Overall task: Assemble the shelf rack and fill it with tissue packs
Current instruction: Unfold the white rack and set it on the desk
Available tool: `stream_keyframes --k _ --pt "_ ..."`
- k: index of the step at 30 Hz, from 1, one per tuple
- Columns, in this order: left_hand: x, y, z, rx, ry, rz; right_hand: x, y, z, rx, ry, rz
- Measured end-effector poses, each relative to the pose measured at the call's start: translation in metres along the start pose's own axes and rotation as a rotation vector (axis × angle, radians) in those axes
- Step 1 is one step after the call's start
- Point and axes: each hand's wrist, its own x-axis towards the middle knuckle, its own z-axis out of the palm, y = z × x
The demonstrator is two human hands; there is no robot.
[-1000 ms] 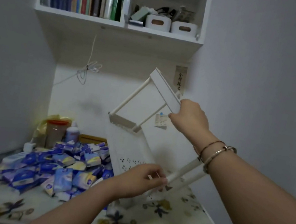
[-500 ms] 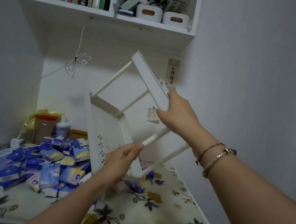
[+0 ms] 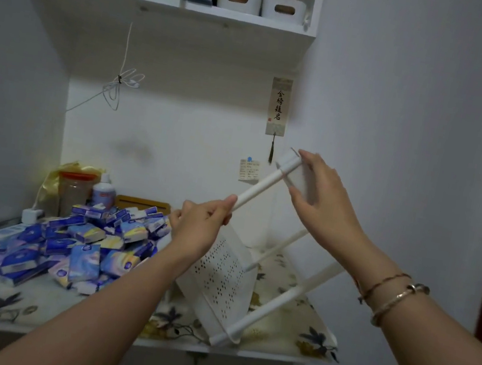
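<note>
The table point(image 3: 289, 325), covered with a flowered cloth, carries a heap of blue tissue packs point(image 3: 72, 244) on its left half. The white shelf rack point(image 3: 218, 276) stands tilted right of the heap, its near corner resting at the table's near edge. The left hand point(image 3: 198, 232) grips a rack pole point(image 3: 259, 187) with curled fingers; the right hand point(image 3: 323, 195) pinches the rack's upper end panel between thumb and fingers.

White shelf rack point(image 3: 220, 277) tilted over the floral-cloth desk point(image 3: 289, 325). Left hand point(image 3: 198, 232) grips a pole point(image 3: 259, 187); right hand point(image 3: 323, 201) at 2 o'clock holds the top tray point(image 3: 293, 173). Tissue packs point(image 3: 72, 245) piled at 9 o'clock.
</note>
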Motion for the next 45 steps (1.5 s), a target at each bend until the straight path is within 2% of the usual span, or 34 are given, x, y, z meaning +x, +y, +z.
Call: stream_keyframes --k 2,5,9,14,22,27,31,35,39,42,45 --pt "0.003 -0.004 0.004 -0.043 0.028 -0.038 -0.007 0.009 -0.001 -0.091 0.004 -0.034" --pt "0.016 -0.014 0.006 -0.205 0.036 -0.158 -0.014 0.018 0.0 -0.4 0.036 -0.191" --pt "0.023 -0.02 0.009 -0.377 0.008 -0.194 -0.029 0.027 0.014 -0.632 -0.055 -0.413" --pt "0.01 -0.016 0.019 -0.486 -0.053 -0.234 -0.058 0.035 0.035 -0.69 -0.182 -0.547" --pt "-0.004 -0.031 0.046 -0.554 -0.159 -0.278 -0.099 0.055 0.041 -0.753 -0.115 -0.654" --pt "-0.009 -0.056 0.064 -0.611 -0.145 -0.358 -0.111 0.066 0.051 -0.791 -0.229 -0.735" --pt "-0.006 -0.071 0.065 -0.618 -0.149 -0.343 -0.107 0.071 0.071 -0.749 -0.205 -0.76" --pt "-0.001 -0.098 0.057 -0.471 -0.179 -0.323 -0.104 0.062 0.112 -0.637 -0.211 -0.825" --pt "-0.01 -0.123 0.041 -0.419 -0.183 -0.356 -0.089 0.038 0.143 -0.445 -0.196 -0.761" --pt "-0.019 -0.133 0.031 -0.32 -0.243 -0.27 -0.082 0.03 0.153 -0.144 -0.081 -0.639" --pt "-0.026 -0.147 0.032 -0.177 -0.343 -0.18 -0.085 0.037 0.156 -0.022 0.122 -0.453"
